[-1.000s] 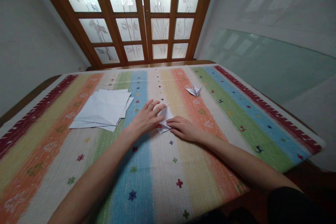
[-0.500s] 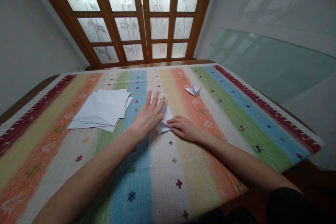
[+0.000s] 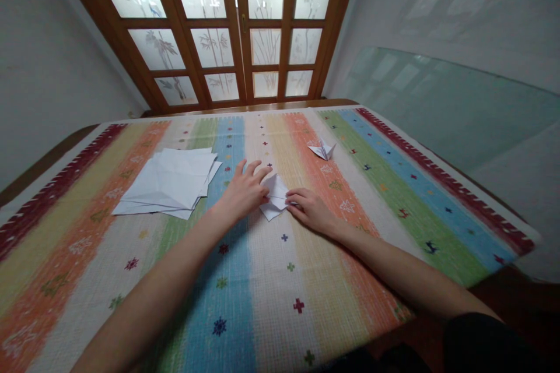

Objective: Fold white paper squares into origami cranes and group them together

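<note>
A small folded piece of white paper [image 3: 275, 198] lies on the striped tablecloth [image 3: 245, 280] in the middle of the table. My left hand [image 3: 243, 190] rests on the paper's left side, fingers bent and fingertips pressing on it. From the right, my right hand [image 3: 310, 208] pinches the paper's right edge between thumb and fingers. A finished white folded paper figure [image 3: 322, 150] sits farther back to the right. A loose stack of white paper sheets [image 3: 170, 182] lies to the left of my left hand.
The table's far edge meets a wooden door with frosted glass panes [image 3: 227, 29]. A glass sheet [image 3: 441, 105] leans on the wall to the right. The table's right edge [image 3: 520, 233] has red trim.
My left hand lifted and spread its fingers flat over the paper, then curled back with fingertips on it. My right hand shifted slightly up along the paper's right edge.
</note>
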